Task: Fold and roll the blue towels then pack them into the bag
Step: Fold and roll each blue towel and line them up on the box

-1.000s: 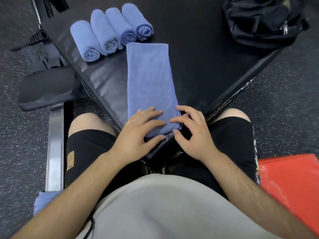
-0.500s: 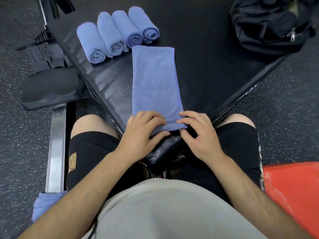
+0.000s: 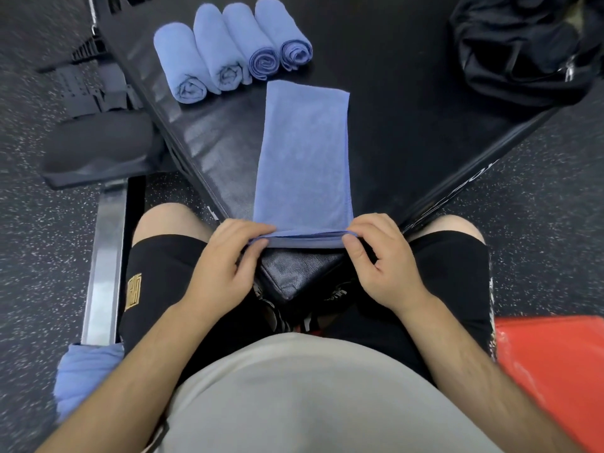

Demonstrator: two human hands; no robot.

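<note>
Since a second ago both hands are moving from lying flat on the folded towel (image 3: 304,158) to pinching it. The left hand (image 3: 225,256) and right hand (image 3: 382,259) are clamping thumbs and fingertips on its lifted near edge, at 6 o'clock on the black pad (image 3: 408,125). Four rolled towels (image 3: 228,50) are lying at 11 o'clock, the bag (image 3: 523,47) at 2. The gold print on the shorts (image 3: 134,289) is showing too blurred to read.

Black pad (image 3: 392,125), folded towel (image 3: 304,158), four rolled towels (image 3: 228,50), bag (image 3: 523,50)
</note>
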